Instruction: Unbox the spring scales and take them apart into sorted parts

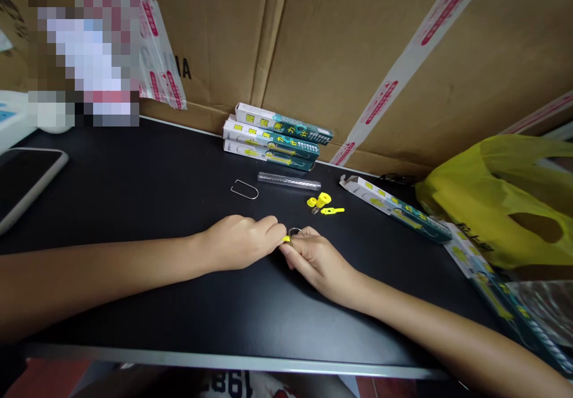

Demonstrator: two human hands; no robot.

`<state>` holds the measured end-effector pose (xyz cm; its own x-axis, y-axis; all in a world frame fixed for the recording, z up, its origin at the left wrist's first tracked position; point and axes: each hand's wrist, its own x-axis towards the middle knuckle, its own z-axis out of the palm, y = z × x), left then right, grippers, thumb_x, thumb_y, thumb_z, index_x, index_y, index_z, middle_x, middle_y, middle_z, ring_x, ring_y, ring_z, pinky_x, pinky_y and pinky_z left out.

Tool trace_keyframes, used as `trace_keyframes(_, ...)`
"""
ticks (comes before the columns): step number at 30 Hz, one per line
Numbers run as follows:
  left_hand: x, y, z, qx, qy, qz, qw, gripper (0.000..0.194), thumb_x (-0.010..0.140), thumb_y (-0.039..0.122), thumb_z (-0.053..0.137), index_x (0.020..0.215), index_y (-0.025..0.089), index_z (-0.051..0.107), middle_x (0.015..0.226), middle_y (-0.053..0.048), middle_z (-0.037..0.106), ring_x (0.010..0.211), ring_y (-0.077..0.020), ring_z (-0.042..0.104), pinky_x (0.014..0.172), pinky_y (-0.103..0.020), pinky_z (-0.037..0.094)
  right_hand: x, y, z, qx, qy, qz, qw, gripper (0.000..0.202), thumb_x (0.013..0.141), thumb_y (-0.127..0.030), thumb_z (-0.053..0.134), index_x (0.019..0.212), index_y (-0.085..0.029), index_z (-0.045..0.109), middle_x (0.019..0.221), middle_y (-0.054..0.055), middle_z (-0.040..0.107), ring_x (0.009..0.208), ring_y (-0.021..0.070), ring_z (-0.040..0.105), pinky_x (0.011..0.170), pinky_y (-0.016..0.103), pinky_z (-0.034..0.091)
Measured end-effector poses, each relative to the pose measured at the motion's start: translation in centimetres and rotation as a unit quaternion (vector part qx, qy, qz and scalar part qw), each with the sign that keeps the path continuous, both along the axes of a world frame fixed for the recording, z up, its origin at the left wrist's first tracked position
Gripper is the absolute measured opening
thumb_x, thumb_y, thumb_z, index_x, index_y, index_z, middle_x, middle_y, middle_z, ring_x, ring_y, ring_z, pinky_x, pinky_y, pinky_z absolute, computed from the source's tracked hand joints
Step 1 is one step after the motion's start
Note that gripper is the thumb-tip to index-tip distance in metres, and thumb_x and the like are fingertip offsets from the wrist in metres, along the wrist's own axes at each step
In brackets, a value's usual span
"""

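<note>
My left hand (244, 243) is closed, its fingertips pinching a small yellow plastic part (285, 239) that is mostly hidden. Meeting it above the middle of the table, my right hand (320, 261) is closed on a curved metal wire hook (295, 230), whose bend sticks up over the fingers. Whether the hook and the yellow part are joined cannot be seen. Just beyond the hands lie yellow plastic caps (323, 200), a flat yellow piece (332, 211) and a small coiled spring (315, 210). Farther back are a clear plastic tube (289, 181) and a U-shaped wire (245, 189).
Several printed spring-scale boxes (271, 141) are stacked against cardboard (215, 34) at the back. An opened box (394, 208) and another box (496, 290) lie at the right beside a yellow plastic bag (492, 201). A phone (27, 183) rests at the left of the black table (147, 195).
</note>
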<state>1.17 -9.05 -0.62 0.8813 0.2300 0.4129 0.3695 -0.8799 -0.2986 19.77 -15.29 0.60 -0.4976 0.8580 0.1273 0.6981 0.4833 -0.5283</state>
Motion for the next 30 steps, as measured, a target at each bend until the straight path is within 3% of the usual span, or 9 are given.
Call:
trace_keyframes(3, 0.0, 0.0, 0.0, -0.004, 0.002, -0.009, 1.0, 0.019, 0.091, 0.012, 0.032, 0.079, 0.018, 0.045, 0.067, 0.001, 0.053, 0.041, -0.0129, 0.052, 0.032, -0.027, 0.028, 0.1, 0.0, 0.1, 0.0, -0.011, 0.007, 1.0, 0.043, 0.099, -0.033, 0.03, 0.062, -0.018, 0.045, 0.058, -0.001, 0.05, 0.054, 0.0108, 0.043, 0.07, 0.03, 0.033)
trace_keyframes(8, 0.0, -0.1, 0.2, 0.022, -0.012, -0.008, 1.0, 0.018, 0.091, 0.013, 0.032, 0.079, 0.019, 0.044, 0.066, 0.002, 0.053, 0.042, -0.0124, 0.054, 0.033, -0.026, 0.026, 0.1, -0.2, 0.2, -0.101, 0.076, 0.032, 0.991, 0.046, 0.1, -0.034, 0.028, 0.061, -0.018, 0.048, 0.054, -0.004, 0.048, 0.056, 0.01, 0.043, 0.075, 0.029, 0.034)
trace_keyframes(12, 0.0, -0.1, 0.0, 0.018, -0.023, 0.002, 1.0, 0.016, 0.091, 0.014, 0.035, 0.078, 0.019, 0.043, 0.066, 0.003, 0.053, 0.042, -0.012, 0.053, 0.034, -0.026, 0.025, 0.3, 0.1, 0.1, -0.028, 0.044, 0.017, 0.999, 0.043, 0.099, -0.033, 0.031, 0.061, -0.018, 0.045, 0.058, -0.003, 0.047, 0.056, 0.01, 0.042, 0.072, 0.029, 0.033)
trace_keyframes(15, 0.0, 0.1, -0.3, -0.012, -0.018, -0.008, 1.0, 0.015, 0.093, 0.017, 0.036, 0.079, 0.018, 0.043, 0.069, 0.003, 0.055, 0.044, -0.0114, 0.054, 0.035, -0.026, 0.026, 0.4, 0.5, 0.2, -0.055, 0.031, 0.04, 0.997, 0.043, 0.1, -0.031, 0.029, 0.061, -0.018, 0.045, 0.055, -0.004, 0.048, 0.055, 0.0095, 0.042, 0.07, 0.027, 0.034)
trace_keyframes(18, 0.1, 0.7, -0.3, -0.044, -0.005, -0.004, 0.999, 0.016, 0.094, 0.018, 0.034, 0.082, 0.018, 0.044, 0.072, 0.002, 0.057, 0.047, -0.0115, 0.056, 0.036, -0.024, 0.027, 0.1, 0.2, 0.0, 0.036, -0.049, 0.046, 0.997, 0.042, 0.099, -0.029, 0.03, 0.061, -0.019, 0.046, 0.056, -0.001, 0.051, 0.054, 0.0113, 0.042, 0.063, 0.028, 0.032)
trace_keyframes(20, 0.1, 1.1, -0.1, -0.077, -0.025, 0.047, 0.996, 0.018, 0.096, 0.018, 0.031, 0.084, 0.017, 0.045, 0.075, 0.0, 0.058, 0.054, -0.0126, 0.059, 0.038, -0.024, 0.03, -0.5, -0.4, -0.3, 0.14, -0.135, 0.053, 0.979, 0.039, 0.098, -0.027, 0.035, 0.062, -0.018, 0.048, 0.057, 0.002, 0.054, 0.056, 0.0135, 0.042, 0.059, 0.03, 0.028)
trace_keyframes(22, 0.1, 1.4, 0.1, -0.09, -0.028, 0.05, 0.994, 0.02, 0.097, 0.02, 0.029, 0.086, 0.017, 0.045, 0.076, -0.001, 0.059, 0.056, -0.0134, 0.06, 0.04, -0.024, 0.033, -1.0, -1.2, -0.5, 0.18, -0.169, 0.081, 0.966, 0.036, 0.097, -0.025, 0.037, 0.064, -0.018, 0.05, 0.058, 0.003, 0.055, 0.056, 0.0143, 0.041, 0.056, 0.031, 0.026)
trace_keyframes(26, 0.0, 1.4, 0.1, -0.11, -0.029, 0.035, 0.993, 0.02, 0.097, 0.022, 0.028, 0.088, 0.017, 0.045, 0.079, -0.001, 0.059, 0.058, -0.0133, 0.061, 0.042, -0.023, 0.034, -1.0, -1.5, -0.3, 0.131, -0.085, 0.075, 0.985, 0.037, 0.097, -0.024, 0.036, 0.062, -0.019, 0.046, 0.056, 0.001, 0.051, 0.054, 0.0127, 0.04, 0.054, 0.027, 0.029)
trace_keyframes(30, -0.1, 1.2, 0.1, -0.099, -0.034, 0.006, 0.994, 0.02, 0.096, 0.023, 0.03, 0.088, 0.017, 0.047, 0.08, 0.0, 0.06, 0.061, -0.014, 0.062, 0.046, -0.024, 0.037, 0.8, 0.3, 0.5, 0.042, 0.062, -0.054, 0.996, 0.04, 0.096, -0.031, 0.041, 0.059, -0.019, 0.043, 0.055, -0.003, 0.044, 0.053, 0.0096, 0.041, 0.055, 0.022, 0.033)
